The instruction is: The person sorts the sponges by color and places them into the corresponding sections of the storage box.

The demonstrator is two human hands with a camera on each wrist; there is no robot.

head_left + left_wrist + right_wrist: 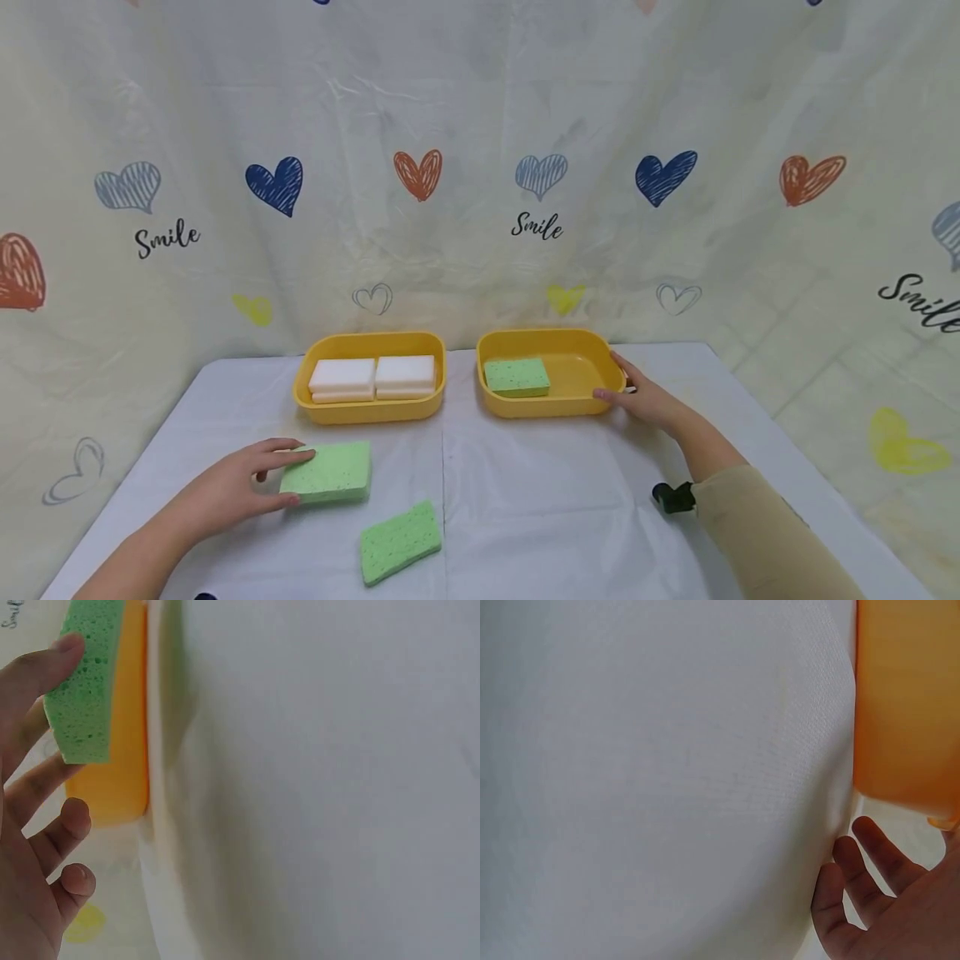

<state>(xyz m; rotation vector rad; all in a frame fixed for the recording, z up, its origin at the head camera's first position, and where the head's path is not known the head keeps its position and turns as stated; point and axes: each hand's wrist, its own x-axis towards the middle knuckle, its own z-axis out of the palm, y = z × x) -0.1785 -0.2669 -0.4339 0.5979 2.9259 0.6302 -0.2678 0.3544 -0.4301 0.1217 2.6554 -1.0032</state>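
My left hand pinches a green sponge at its left end, between thumb and fingers. In the left wrist view, the same porous green sponge appears held just off the cloth, its other end out of frame. A second green sponge lies tilted on the table to the right of that hand. My right hand grips the right end of a yellow tray, thumb at the near rim and fingers at the far side. Inside this tray's left part sits another green sponge.
Left of the gripped tray stands a second yellow tray with white sponges stacked side by side. A white cloth covers the table. Behind hangs a curtain printed with hearts. A small black object is by the right sleeve.
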